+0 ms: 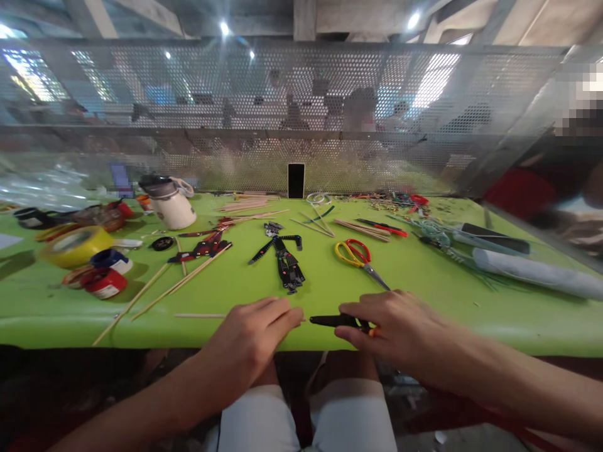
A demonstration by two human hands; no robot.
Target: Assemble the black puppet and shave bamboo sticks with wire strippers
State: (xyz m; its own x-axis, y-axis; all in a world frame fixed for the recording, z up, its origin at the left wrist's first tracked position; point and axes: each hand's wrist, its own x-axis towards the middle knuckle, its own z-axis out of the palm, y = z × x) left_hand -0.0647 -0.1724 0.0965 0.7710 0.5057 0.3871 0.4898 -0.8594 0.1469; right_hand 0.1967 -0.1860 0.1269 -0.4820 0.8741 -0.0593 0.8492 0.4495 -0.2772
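Note:
My left hand (264, 326) is closed round a thin wooden stick (200, 316), which sticks out to the left, its other tip showing just past my fingers. My right hand (381, 320) grips a black-bladed cutting tool (330, 321) with a bit of orange at its handle. The tool points left, its tip close to the stick's right end. Beyond my hands a black jointed figure (288, 263) lies on the green table (254, 276). Scissors with red and yellow handles (360, 254) rest to its right.
Tape rolls (78, 246), a white jug (172, 204) and a red-and-black figure (202, 248) are at the left, with long sticks (155, 301). At the right lie a white roll (532, 273) and a dark phone (494, 238). A black-screened device (296, 181) stands against the perforated screen (226, 163).

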